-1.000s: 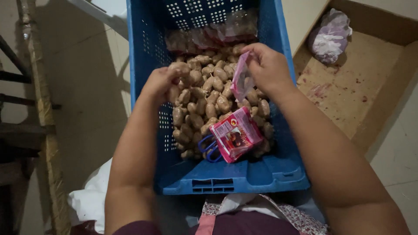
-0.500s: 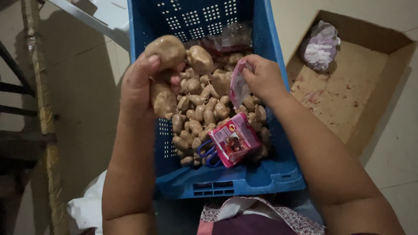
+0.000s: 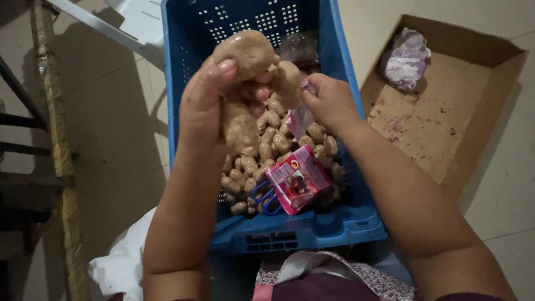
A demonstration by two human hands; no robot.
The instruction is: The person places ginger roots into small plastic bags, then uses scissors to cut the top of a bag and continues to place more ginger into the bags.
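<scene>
the left hand [image 3: 209, 106] is raised above the blue crate [image 3: 345, 220], closed around a cluster of about 3 pale brown sausage-like lumps [image 3: 248, 53]. 1 lump pokes out above the fingers, another hangs below the palm with its long axis running roughly up and down, and a 3rd sticks out to the right, toward the other hand. the right hand [image 3: 329, 100] sits just beside that 3rd lump, level with it, its fingers pinched on a small clear plastic bag [image 3: 301, 120] that hangs down from the fingertips. so the held lumps lie directly left of the bag, almost touching the right fingers; the left hand carries them, the right is the near neighbour.

below both hands the crate holds a heap of small brown lumps [image 3: 267, 153], with a pink packet [image 3: 298, 178] lying on top and blue-handled scissors [image 3: 266, 198] half tucked under it.

whether the bag's mouth is open cannot be told, as the right fingers cover it. the exact count of lumps in the left hand is uncertain, since the palm hides part of them. the open cardboard box [image 3: 446, 117] with a crumpled plastic bag [image 3: 405, 58] lies well apart to the right.
</scene>
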